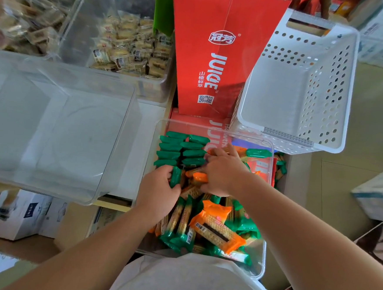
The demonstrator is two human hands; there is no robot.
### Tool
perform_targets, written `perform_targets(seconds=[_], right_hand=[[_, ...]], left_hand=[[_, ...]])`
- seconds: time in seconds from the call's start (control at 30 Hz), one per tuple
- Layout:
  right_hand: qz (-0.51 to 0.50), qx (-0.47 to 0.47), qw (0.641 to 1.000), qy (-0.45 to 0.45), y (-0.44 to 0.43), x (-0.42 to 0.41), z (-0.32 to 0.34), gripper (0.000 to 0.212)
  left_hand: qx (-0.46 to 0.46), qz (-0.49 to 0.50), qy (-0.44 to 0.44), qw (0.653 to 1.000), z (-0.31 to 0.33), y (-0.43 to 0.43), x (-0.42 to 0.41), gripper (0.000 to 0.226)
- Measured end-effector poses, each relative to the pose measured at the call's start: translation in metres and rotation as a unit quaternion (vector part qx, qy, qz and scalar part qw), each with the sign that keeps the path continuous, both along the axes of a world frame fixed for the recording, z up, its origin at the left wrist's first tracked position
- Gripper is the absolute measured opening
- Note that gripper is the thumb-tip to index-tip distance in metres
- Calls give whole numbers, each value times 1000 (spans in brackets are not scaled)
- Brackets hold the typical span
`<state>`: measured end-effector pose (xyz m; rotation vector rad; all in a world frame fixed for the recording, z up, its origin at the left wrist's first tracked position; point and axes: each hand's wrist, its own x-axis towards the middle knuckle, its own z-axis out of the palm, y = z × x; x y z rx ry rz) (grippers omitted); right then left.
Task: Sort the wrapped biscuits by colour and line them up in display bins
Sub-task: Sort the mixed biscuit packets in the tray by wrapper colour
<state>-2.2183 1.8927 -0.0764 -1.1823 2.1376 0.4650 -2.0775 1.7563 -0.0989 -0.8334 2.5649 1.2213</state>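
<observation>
Two hands are down in the clear bin (183, 121) straight ahead of me on the feed, and both have hold of something. The left hand (157, 194) has its fingers curled round a green packet (175, 177), which stands on end at the near end of the green rows (181, 151). Those rows are two neat columns of green packets lying side by side in the far left part of the bin. The right hand (223, 172) sits just beside the left one, its thumb and bent fingers closed on a small orange packet (199, 177) near the middle of the bin; one finger points out toward the far wall.

Closer to the body, a loose heap (180, 221) of green and orange biscuit packets fills the near half of the same bin, jumbled at all angles. On top lies a large orange packet (218, 228), barcode up. One more lone green packet (259, 153) lies at the far right corner, apart from the rows.

Left of this stands a second clear bin (118, 139), tilted toward me. Beyond it, a third clear bin (93, 13) holds pale wrapped snacks (129, 45). A red juice carton (219, 56) stands upright behind the working bin, and a white perforated basket (303, 89) leans at its right.
</observation>
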Motion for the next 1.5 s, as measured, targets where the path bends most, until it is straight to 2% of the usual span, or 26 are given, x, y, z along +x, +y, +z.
perform_targets(seconds=[0.17,0.33,0.47,0.67,0.83,0.97,1.03,1.13,1.2,1.3,1.43,1.5], right_hand=[[30,3,1000,-7,7,-2,11,64],[47,-34,998,14,33,4,33,48],[32,-51,998,13,50,7,41,50],[-25,-63,997,37,60,13,44,45],[-89,-127,984,84,61,18,33,42],[-122,-221,960,124,59,18,26,43],[-87,-283,949,105,52,19,26,44],[-13,-344,939,19,34,23,24,36],[-21,-301,952,-45,19,28,25,49],[-118,-205,967,-98,2,28,19,69],[-53,-86,987,-126,-8,36,6,66],[-94,-74,978,-170,-9,43,1,71]], left_hand=[[-42,-40,12,998,2,-3,-1,28],[-90,-156,42,983,11,-12,-13,44],[-138,-260,30,955,6,-16,-28,46],[-225,-352,38,908,8,-11,-48,34],[-247,-334,46,909,7,-16,-49,26],[-185,-246,51,950,20,-21,-32,35],[-158,-183,61,968,32,-22,-23,32],[-135,-91,77,984,53,-25,-16,26],[-130,-47,81,987,66,-32,-14,29],[-126,-47,88,987,70,-46,-9,33],[-118,-75,104,985,57,-57,-2,35],[-106,-72,112,985,51,-59,3,34]])
